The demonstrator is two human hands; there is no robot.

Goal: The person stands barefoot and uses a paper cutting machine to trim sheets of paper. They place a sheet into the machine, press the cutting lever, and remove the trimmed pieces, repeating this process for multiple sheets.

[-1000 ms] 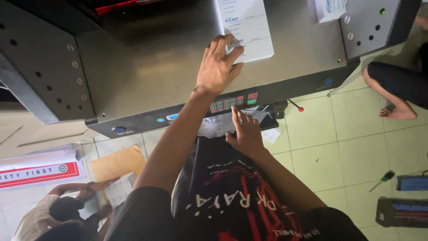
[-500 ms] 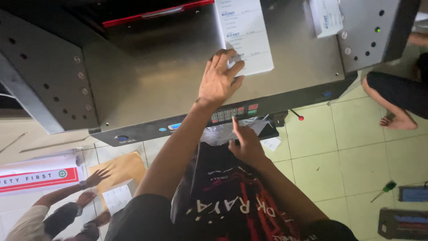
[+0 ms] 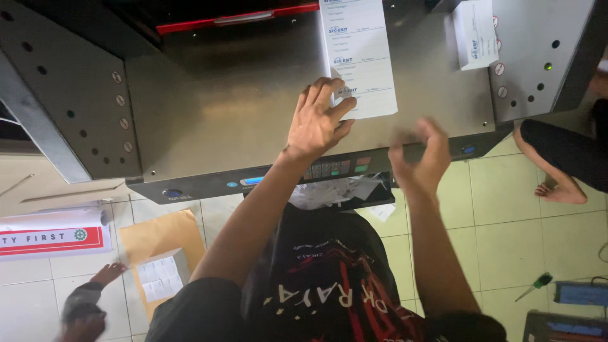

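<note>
The left hand (image 3: 318, 123) lies spread flat on the steel counter (image 3: 215, 120), fingertips on a printed paper stack (image 3: 359, 57). The right hand (image 3: 421, 158), loosely curled and empty, hovers at the counter's edge above a tiled floor (image 3: 506, 234).

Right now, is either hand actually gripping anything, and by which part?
Nothing is gripped. The left hand lies flat, fingers on the near left corner of the white printed stack on the metal table. The right hand is blurred, curled and looks empty.

Viewpoint: head-worn, looking steeply down.
Facing: metal machine table (image 3: 240, 126) at 12 o'clock.
Nearness: close, probably arm's reach.
Views: one only.
</note>
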